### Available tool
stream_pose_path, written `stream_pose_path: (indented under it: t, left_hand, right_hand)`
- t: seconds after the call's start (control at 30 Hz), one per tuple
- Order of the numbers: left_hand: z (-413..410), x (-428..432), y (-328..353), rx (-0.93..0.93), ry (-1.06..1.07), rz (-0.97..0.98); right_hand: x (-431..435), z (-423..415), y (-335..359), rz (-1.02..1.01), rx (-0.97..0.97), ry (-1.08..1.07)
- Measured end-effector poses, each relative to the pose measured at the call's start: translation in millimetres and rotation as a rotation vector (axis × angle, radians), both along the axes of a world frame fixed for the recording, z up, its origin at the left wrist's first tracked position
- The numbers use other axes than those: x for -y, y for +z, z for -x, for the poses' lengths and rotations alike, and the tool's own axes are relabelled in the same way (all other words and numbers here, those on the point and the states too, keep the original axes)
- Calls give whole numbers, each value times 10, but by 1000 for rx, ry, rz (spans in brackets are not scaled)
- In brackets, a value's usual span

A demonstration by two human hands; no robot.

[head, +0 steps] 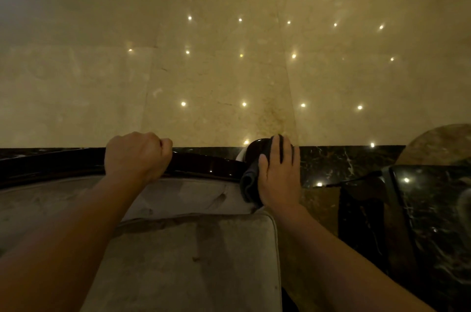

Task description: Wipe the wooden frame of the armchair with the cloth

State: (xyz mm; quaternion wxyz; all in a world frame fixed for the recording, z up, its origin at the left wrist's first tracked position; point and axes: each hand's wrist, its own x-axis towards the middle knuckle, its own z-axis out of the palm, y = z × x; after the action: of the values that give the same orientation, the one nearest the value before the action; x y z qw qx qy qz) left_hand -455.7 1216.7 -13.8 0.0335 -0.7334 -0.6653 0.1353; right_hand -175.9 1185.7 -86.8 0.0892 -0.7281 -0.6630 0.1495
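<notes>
The armchair's dark glossy wooden frame (pixel 204 162) curves across the middle of the view, above pale grey upholstery and a seat cushion (pixel 193 255). My left hand (pixel 136 155) is closed around the top rail of the frame. My right hand (pixel 279 171) lies flat with fingers together, pressing a dark folded cloth (pixel 251 180) against the rounded right end of the frame (pixel 257 147). Part of the cloth hangs below my palm; the rest is hidden under the hand.
A polished beige marble floor (pixel 229 69) with reflected ceiling lights stretches beyond the chair, bordered by a dark marble strip (pixel 339 158). A dark side table with a marbled top (pixel 433 209) stands close on the right, and a round pale tabletop (pixel 441 143) behind it.
</notes>
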Motion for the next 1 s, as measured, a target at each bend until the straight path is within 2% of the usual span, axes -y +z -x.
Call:
stream_pose_path:
  t: [0.07, 0.2, 0.3, 0.37, 0.47, 0.57, 0.7, 0.77, 0.9, 1.0]
  left_hand:
    - [4, -2, -14, -3, 2, -2]
    - [6, -2, -16, 30, 32, -15]
    - [12, 13, -22, 27, 8, -29]
    - [14, 22, -38, 31, 6, -38]
    - [3, 8, -42, 97, 85, -70]
    - [-7, 8, -47, 118, 116, -94]
    - [6, -18, -76, 147, 135, -106]
    - [-6, -18, -59, 110, 127, -94]
    - [31, -2, -38, -57, 34, -2]
    - [49, -10, -58, -59, -13, -18]
  right_hand:
    - [-127, -63, 16, 10, 155, 155]
    - [-510, -79, 127, 19, 134, 416]
    - [-702, 74, 180, -82, 164, 557]
    - [-716, 135, 234, -199, 185, 560]
    - [-562, 284, 235, -223, 51, 461]
    - [-351, 689, 281, -182, -70, 397]
    - [-380, 974, 376, -69, -8, 457]
    - [-448, 1095, 458, -26, -40, 449]
    - [-349, 1453, 578, -170, 86, 546]
    - [-351, 1388, 555, -292, 39, 646]
